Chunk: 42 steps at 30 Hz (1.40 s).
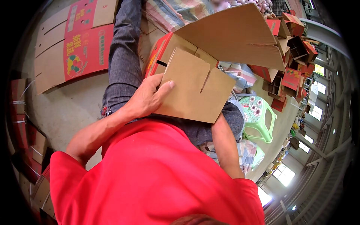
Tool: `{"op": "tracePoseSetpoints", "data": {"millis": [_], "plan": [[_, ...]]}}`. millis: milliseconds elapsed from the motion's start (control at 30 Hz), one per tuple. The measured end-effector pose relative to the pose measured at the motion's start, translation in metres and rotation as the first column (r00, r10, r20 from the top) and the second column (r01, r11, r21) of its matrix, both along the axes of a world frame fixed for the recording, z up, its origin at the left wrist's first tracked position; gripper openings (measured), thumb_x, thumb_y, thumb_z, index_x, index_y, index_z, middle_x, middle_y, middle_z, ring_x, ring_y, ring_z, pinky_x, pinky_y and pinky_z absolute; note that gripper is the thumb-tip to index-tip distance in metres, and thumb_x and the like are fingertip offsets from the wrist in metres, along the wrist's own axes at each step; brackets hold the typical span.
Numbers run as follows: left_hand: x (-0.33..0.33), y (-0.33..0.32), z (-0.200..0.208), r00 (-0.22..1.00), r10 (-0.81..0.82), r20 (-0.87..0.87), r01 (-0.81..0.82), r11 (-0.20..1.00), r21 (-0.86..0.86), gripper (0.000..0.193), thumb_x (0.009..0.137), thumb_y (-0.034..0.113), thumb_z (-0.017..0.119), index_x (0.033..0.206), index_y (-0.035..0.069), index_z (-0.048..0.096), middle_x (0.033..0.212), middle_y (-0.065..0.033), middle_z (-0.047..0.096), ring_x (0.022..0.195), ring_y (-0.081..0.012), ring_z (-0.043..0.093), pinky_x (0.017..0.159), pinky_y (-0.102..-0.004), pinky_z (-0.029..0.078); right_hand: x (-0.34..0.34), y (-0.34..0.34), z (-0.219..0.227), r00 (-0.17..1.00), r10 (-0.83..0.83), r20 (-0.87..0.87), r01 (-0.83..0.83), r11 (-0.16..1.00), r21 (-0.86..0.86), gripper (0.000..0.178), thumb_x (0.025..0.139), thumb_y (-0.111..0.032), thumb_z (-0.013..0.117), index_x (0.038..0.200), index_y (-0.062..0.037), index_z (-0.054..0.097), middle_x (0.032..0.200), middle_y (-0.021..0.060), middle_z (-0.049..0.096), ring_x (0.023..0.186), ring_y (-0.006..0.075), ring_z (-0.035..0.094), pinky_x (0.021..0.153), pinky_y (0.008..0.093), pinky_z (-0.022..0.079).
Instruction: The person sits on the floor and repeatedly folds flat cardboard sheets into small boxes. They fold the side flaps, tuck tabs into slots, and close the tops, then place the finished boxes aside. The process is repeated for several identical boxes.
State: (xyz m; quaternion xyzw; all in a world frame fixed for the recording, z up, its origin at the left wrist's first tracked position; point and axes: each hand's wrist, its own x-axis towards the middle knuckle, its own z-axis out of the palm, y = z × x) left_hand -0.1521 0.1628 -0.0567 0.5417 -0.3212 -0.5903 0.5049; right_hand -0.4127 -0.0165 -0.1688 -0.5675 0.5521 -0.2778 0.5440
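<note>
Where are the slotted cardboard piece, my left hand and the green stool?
Slotted cardboard piece (187,93): head view, broad face.
Left hand (149,95): head view, back of hand.
Green stool (252,109): head view, patterned seat.

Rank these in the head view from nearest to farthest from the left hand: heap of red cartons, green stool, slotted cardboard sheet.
From the left hand:
1. Slotted cardboard sheet: in its grip, above the lap.
2. Green stool: to the right, beside the right knee.
3. Heap of red cartons: upper right, beyond the stool.
</note>
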Motion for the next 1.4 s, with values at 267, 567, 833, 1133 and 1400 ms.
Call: {"op": "tracePoseSetpoints", "data": {"millis": [267, 567, 833, 1133, 1400], "plan": [[-0.004, 0.013, -0.022, 0.995, 0.070, 0.064, -0.063, 0.992, -0.111, 0.039, 0.107, 0.021, 0.052, 0.134, -0.008, 0.056, 0.117, -0.0280, 0.070, 0.112, -0.0388, 0.068, 0.101, -0.0453, 0.051, -0.020, 0.016, 0.037, 0.968, -0.003, -0.250, -0.139, 0.824, -0.549, 0.045, 0.100, -0.023, 0.069, 0.139, -0.0018, 0.061, 0.152, 0.0150, 0.055, 0.140, 0.0318, 0.049, 0.112, 0.0456, 0.044], [-0.004, 0.034, -0.037, 0.997, -0.012, 0.072, 0.012, 1.000, -0.012, 0.045, 0.107, 0.022, 0.052, 0.141, -0.008, 0.049, 0.130, -0.0302, 0.064, 0.127, -0.0420, 0.061, 0.108, -0.0465, 0.046, -0.049, 0.044, 0.111, 0.562, 0.241, -0.791, -0.824, 0.243, -0.512, 0.029, 0.093, -0.009, 0.071, 0.120, 0.0007, 0.069, 0.141, 0.0182, 0.067, 0.133, 0.0407, 0.060, 0.114, 0.0497, 0.046], [-0.011, 0.042, -0.048, 0.959, 0.160, 0.233, -0.136, 0.984, -0.118, 0.065, 0.103, 0.015, 0.053, 0.161, -0.006, 0.033, 0.157, -0.0312, 0.048, 0.152, -0.0393, 0.043, 0.126, -0.0413, 0.031, -0.038, 0.065, 0.119, 0.515, 0.335, -0.789, -0.857, 0.217, -0.467, 0.025, 0.087, -0.003, 0.073, 0.111, 0.0029, 0.072, 0.130, 0.0177, 0.073, 0.118, 0.0368, 0.071, 0.095, 0.0435, 0.060], [-0.003, 0.036, -0.048, 0.990, 0.050, 0.129, -0.043, 0.998, -0.056, 0.063, 0.099, 0.011, 0.052, 0.156, -0.011, 0.039, 0.154, -0.0347, 0.051, 0.149, -0.0407, 0.047, 0.125, -0.0408, 0.033, -0.039, 0.068, 0.114, 0.539, 0.344, -0.769, -0.840, 0.284, -0.462, 0.020, 0.087, -0.002, 0.074, 0.106, 0.0024, 0.072, 0.127, 0.0174, 0.075, 0.116, 0.0375, 0.073, 0.096, 0.0441, 0.061], [0.003, 0.005, -0.045, 0.972, 0.054, 0.227, -0.037, 0.996, -0.078, 0.060, 0.095, 0.010, 0.048, 0.150, -0.014, 0.046, 0.138, -0.0358, 0.062, 0.130, -0.0412, 0.062, 0.112, -0.0404, 0.046, -0.049, 0.055, 0.100, 0.602, 0.395, -0.694, -0.789, 0.429, -0.440, 0.022, 0.086, 0.004, 0.069, 0.107, 0.0023, 0.072, 0.126, 0.0176, 0.075, 0.118, 0.0376, 0.072, 0.098, 0.0434, 0.060]]}}
